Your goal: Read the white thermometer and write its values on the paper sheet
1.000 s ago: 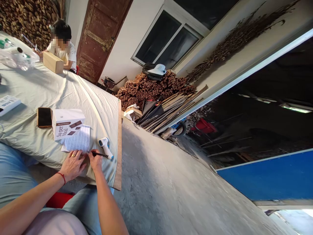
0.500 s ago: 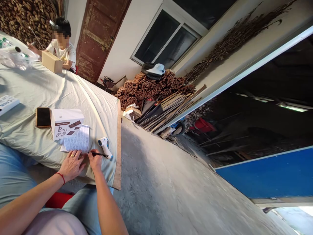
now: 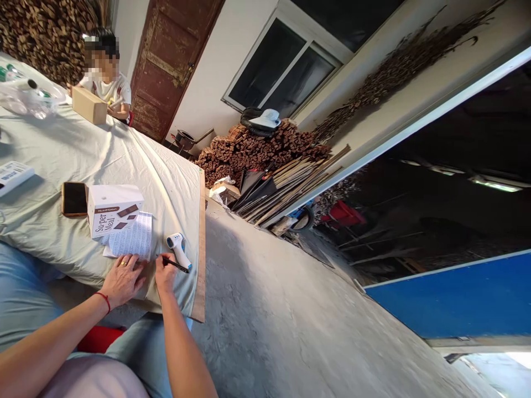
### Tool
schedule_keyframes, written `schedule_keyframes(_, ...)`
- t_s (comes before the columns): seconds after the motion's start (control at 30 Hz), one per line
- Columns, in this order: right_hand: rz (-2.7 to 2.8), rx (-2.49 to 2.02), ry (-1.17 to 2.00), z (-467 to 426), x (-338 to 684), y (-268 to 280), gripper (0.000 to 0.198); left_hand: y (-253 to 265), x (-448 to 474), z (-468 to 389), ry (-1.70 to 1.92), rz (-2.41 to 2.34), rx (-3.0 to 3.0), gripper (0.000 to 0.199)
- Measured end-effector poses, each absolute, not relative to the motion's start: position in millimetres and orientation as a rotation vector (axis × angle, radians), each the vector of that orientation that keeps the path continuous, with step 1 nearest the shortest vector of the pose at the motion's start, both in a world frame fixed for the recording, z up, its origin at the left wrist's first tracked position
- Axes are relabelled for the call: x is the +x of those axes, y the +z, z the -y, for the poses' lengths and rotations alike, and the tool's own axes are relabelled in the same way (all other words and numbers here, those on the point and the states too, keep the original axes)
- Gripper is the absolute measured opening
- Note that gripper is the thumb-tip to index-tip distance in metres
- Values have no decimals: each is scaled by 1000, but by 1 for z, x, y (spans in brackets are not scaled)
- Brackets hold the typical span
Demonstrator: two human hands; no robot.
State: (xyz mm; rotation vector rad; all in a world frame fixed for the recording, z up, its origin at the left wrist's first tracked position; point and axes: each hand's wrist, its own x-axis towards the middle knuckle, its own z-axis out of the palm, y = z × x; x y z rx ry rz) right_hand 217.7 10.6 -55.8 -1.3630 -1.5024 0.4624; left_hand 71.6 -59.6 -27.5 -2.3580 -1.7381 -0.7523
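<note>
My left hand (image 3: 123,280) lies flat with its fingers stretched over the lower edge of a sheet of handwritten paper (image 3: 135,237). Just right of the sheet, my right hand (image 3: 166,275) is closed around a black pen (image 3: 178,266), whose back end points right. A white and blue infrared thermometer (image 3: 178,249) lies beyond the pen, close to the table's right edge. On the far part of the paper stands a white box printed "Super Meal" (image 3: 114,210). A phone with a dark screen (image 3: 74,199) lies left of that box.
A cloth covers the table (image 3: 136,160), whose wooden right edge (image 3: 201,243) is bare. Across it sits a person (image 3: 112,91) behind a cardboard box (image 3: 88,105). Clear plastic bottles (image 3: 37,102) stand far left, a white device (image 3: 15,176) nearer. Stacked firewood (image 3: 249,146) lies by the wall.
My right hand has moved slightly right with the pen, away from the paper's edge. My left hand has stayed in place. The person across the table has drawn an arm in.
</note>
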Motion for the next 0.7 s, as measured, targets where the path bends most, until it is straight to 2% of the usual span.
schedule_keyframes(0.13, 1543, -1339, 360, -13, 215, -50, 16, -29, 72, 59, -754, 1733, -2373, 37)
schedule_keyframes(0.3, 1875, -1418, 182, -36, 199, -20, 18, -29, 52, 58, -772, 1749, -2397, 35)
schedule_keyframes(0.43, 2121, -1604, 113, -59, 177, -5, 27, -28, 9, 58, -823, 1872, -2286, 32)
schedule_keyframes(0.6, 2206, -1721, 117, -69, 154, -11, 24, -28, -54, 46, -994, 2130, -2005, 33)
schedule_keyframes(0.7, 2124, -1718, 154, -66, 158, -12, 28, -22, -78, 27, -1272, 2298, -1781, 50)
